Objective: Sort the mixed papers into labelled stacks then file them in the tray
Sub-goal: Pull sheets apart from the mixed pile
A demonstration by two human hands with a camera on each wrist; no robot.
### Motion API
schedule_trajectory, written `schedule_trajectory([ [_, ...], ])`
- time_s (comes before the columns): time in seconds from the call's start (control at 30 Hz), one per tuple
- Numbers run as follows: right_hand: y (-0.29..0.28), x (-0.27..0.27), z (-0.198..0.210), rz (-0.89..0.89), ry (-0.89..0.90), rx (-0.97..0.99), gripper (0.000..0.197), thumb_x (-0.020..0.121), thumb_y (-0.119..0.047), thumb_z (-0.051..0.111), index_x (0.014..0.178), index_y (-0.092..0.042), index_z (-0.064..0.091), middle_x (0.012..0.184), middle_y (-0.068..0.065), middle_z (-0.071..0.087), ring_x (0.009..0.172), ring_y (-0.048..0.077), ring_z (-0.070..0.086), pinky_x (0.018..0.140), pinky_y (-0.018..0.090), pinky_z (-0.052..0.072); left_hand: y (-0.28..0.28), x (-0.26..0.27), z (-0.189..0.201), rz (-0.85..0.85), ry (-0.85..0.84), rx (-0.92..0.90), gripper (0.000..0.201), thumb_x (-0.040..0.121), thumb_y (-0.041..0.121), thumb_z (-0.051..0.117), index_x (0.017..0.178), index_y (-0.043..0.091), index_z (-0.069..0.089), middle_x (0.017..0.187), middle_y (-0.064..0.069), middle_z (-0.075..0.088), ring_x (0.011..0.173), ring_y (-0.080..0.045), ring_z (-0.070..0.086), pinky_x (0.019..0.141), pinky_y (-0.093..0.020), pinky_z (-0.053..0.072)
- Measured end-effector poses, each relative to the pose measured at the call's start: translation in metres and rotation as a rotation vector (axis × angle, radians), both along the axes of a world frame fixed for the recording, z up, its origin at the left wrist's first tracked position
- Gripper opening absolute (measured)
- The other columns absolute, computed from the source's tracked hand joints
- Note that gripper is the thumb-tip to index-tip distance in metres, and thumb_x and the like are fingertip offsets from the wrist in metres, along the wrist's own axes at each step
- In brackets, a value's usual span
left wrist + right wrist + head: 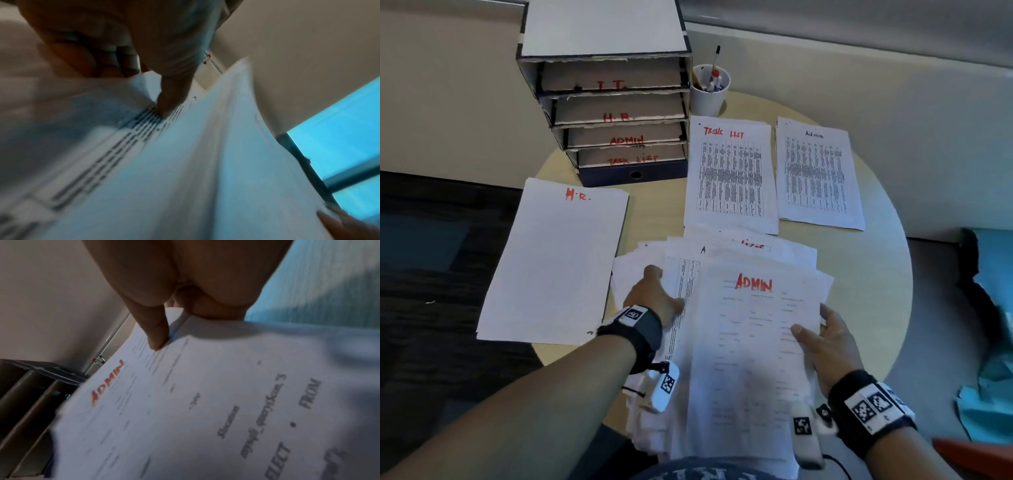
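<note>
A grey and navy cardboard tray (635,173) at the back left has shelves marked I.T., H.R., ADMIN and TASK LIST. On the round table lie an H.R. stack (554,267), a Task List stack (729,174) and an Admin stack (818,174). The mixed pile (784,251) is fanned out near me. My right hand (811,320) pinches the right edge of a sheet headed ADMIN (743,342) in red, thumb (156,337) on top, lifting it off the pile. My left hand (664,287) rests on the pile's left side, thumb (170,100) pressing a sheet with a printed table.
A white cup (710,90) with pens stands right of the tray. The table (887,274) ends close to the right of the papers. A teal seat (993,342) stands further right, and dark carpet (431,240) lies to the left.
</note>
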State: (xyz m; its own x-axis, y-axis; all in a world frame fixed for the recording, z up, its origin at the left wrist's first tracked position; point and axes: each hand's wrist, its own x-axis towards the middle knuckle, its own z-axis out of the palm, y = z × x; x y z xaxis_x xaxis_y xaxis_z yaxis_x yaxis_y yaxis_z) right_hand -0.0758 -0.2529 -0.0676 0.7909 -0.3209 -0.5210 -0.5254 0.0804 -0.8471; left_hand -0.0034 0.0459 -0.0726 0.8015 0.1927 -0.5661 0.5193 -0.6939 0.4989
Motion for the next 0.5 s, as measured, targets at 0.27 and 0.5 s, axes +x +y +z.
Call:
schedule_trajectory([
  [0.27, -0.004, -0.008, 0.008, 0.135, 0.052, -0.032, 0.025, 0.087, 0.008, 0.065, 0.105, -0.007, 0.073, 0.1, 0.012, 0.077, 0.094, 0.035, 0.072, 0.089, 0.049, 0.056, 0.014, -0.004, 0.004, -0.021, -0.147, 0.058, 0.044, 0.085, 0.033, 0.072, 0.065, 0.018, 0.036, 0.058, 0.002, 0.044, 0.054, -0.018, 0.04, 0.049, -0.027, 0.028],
  [0.5, -0.004, -0.011, 0.013, 0.213, -0.032, -0.091, 0.011, 0.08, 0.016, 0.068, 0.08, 0.005, 0.069, 0.069, 0.007, 0.067, 0.068, 0.019, 0.059, 0.063, 0.029, 0.046, 0.035, -0.008, 0.009, -0.328, -0.141, 0.095, 0.037, 0.1, 0.04, 0.049, 0.079, 0.011, 0.061, 0.074, -0.004, 0.06, 0.077, -0.027, 0.057, 0.065, -0.031, 0.041],
])
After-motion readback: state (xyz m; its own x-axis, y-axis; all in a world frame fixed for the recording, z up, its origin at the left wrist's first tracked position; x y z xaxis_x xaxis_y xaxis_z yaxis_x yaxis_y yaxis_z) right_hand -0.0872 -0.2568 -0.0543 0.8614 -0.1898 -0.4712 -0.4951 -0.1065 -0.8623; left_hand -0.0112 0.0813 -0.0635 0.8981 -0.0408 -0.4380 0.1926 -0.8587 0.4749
